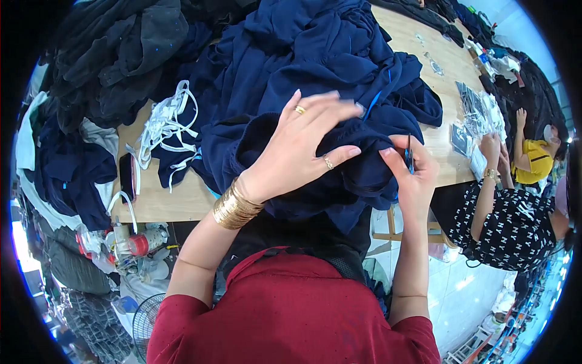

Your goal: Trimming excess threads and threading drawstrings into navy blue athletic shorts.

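Observation:
Navy garments (291, 54) lie in a big heap on the wooden table in front of me. My left hand (306, 133) is over the near part of this heap, fingers spread and slightly blurred, gripping nothing. Gold bangles and rings are on that arm and hand. At the right edge of the cloth, my right hand (418, 173) is closed around small dark thread snips (409, 155), which point upward. Its thumb and fingertips are at the navy fabric; whether they also pinch it, I cannot tell. A bright blue strip (374, 103) shows on the cloth beyond my left fingertips.
White straps (167, 124) and a phone (127, 176) lie on the left of the table (170, 205). Black garments (115, 54) are piled at the far left. To the right, a co-worker in a patterned black top (509, 224) handles small packets (473, 115); another wears yellow (533, 159).

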Demonstrator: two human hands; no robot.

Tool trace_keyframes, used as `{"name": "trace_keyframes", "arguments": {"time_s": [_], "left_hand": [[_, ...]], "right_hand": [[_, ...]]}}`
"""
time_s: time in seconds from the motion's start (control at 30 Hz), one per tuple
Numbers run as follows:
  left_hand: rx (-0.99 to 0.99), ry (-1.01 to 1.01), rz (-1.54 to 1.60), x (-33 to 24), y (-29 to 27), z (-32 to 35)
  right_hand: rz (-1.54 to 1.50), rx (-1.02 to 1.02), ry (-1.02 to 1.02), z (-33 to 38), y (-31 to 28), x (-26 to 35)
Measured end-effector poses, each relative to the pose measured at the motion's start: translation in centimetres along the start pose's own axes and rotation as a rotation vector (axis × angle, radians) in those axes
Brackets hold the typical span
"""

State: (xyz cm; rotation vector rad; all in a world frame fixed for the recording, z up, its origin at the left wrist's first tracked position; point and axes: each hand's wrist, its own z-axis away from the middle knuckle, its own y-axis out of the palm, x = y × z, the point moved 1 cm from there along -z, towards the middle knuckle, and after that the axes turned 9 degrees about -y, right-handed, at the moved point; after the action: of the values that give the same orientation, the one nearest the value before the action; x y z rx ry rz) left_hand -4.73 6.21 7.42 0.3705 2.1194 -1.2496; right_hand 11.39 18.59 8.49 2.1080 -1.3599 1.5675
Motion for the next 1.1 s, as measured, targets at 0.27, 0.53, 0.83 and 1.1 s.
{"name": "trace_keyframes", "arguments": {"time_s": [0.27, 0.53, 0.83, 1.1], "left_hand": [[0.403, -0.098, 0.062, 0.7, -0.4, -0.2], [0.204, -0.123, 0.272, -0.4, -0.9, 0.9], [0.188, -0.020, 0.116, -0.2, -1.4, 1.8], [0.327, -0.126, 0.339, -0.1, -0.5, 2.2]], "right_hand": [[0.139, 0.018, -0.247, 3.0, -0.6, -1.3], [0.247, -0.036, -0.442, 4.3, -0.2, -1.6], [0.279, -0.079, -0.536, 4.7, -0.1, -1.1], [0.345, 0.366, -0.275, 3.5, -0.3, 0.0]]}}
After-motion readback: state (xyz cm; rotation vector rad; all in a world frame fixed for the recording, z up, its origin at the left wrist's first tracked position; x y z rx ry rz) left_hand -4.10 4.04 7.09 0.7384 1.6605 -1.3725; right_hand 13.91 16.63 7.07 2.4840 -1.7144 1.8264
